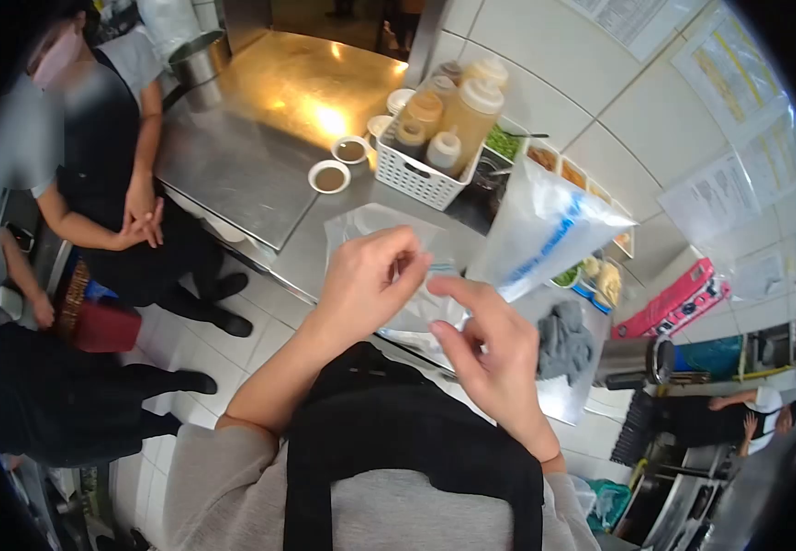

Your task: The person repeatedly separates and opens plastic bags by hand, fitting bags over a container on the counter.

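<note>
My left hand [372,280] is raised over the near edge of the steel counter, its fingers curled in toward the thumb. Whether anything thin is pinched there I cannot make out. Close by on the right, my right hand [492,347] has its thumb and index finger apart, with nothing visible between them. Beneath both hands lies clear plastic [354,223], partly hidden by them. A clear plastic bag with blue print [554,225] stands just beyond my right hand. A grey cloth [567,342] is bunched on the counter to its right.
A white basket [416,181] of squeeze bottles stands at the back, beside small cups of brown sauce [329,176]. Food containers [504,142] line the wall. A pink box [673,303] is at right. Co-workers stand at left, one with clasped hands [144,220]; another person is far right.
</note>
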`<control>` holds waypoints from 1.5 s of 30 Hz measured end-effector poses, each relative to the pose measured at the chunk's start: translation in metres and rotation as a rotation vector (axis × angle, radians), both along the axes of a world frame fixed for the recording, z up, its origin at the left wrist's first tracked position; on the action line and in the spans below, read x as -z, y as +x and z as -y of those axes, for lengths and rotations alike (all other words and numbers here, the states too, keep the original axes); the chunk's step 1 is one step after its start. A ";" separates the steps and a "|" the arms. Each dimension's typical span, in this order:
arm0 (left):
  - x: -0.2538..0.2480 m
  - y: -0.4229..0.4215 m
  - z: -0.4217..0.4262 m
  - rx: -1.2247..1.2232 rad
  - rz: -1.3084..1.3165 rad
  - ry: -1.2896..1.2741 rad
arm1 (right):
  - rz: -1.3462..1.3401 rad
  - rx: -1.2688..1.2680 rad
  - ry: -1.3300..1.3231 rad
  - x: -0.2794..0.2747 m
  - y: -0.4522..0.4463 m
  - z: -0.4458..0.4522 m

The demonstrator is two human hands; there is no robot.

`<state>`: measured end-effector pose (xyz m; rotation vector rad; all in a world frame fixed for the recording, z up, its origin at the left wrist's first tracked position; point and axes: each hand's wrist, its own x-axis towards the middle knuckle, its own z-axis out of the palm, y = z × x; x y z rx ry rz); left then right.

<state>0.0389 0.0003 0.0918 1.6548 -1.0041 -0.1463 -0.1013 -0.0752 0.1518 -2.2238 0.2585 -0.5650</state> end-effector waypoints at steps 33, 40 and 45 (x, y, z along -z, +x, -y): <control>-0.080 0.000 0.063 0.868 0.689 0.230 | -0.171 -0.242 -0.056 -0.063 -0.105 0.139; -0.097 -0.001 0.066 1.208 0.186 -0.203 | -0.133 -0.288 0.450 -0.036 -0.100 0.168; -0.087 0.024 0.101 0.960 -0.640 -0.011 | 0.101 -0.259 0.847 -0.052 -0.075 0.204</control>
